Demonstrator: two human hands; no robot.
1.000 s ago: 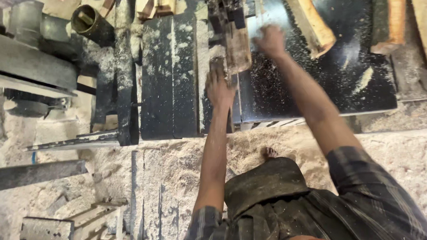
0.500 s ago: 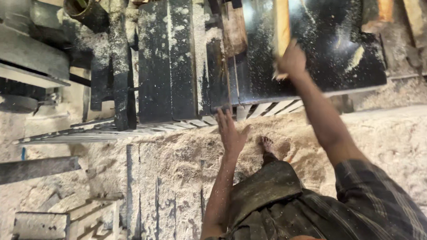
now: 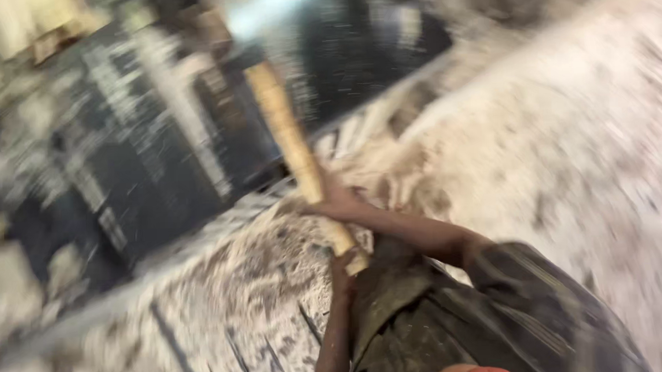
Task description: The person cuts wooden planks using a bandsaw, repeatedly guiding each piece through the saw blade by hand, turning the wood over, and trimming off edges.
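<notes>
Big change in the last second: the wood strip (image 3: 295, 154) is no longer lying flat on the dark table (image 3: 125, 178). It now sits in both hands, pulled back toward the body and angled up-left away from them. The view has also swung hard and the frame is motion-blurred, so detail is poor.

Right hand (image 3: 339, 205) is wrapped around the strip partway along; a second ago it was up over the table top. Left hand (image 3: 343, 268) is at the near end, just below the right; I read it as closed on the strip, but blur makes that less certain. Hands are close together, one behind the other along the wood.

Sawdust-covered floor (image 3: 564, 148) lies right of the hands, the table up-left of them.

My read: the piece is off the table and under two-handed control.
</notes>
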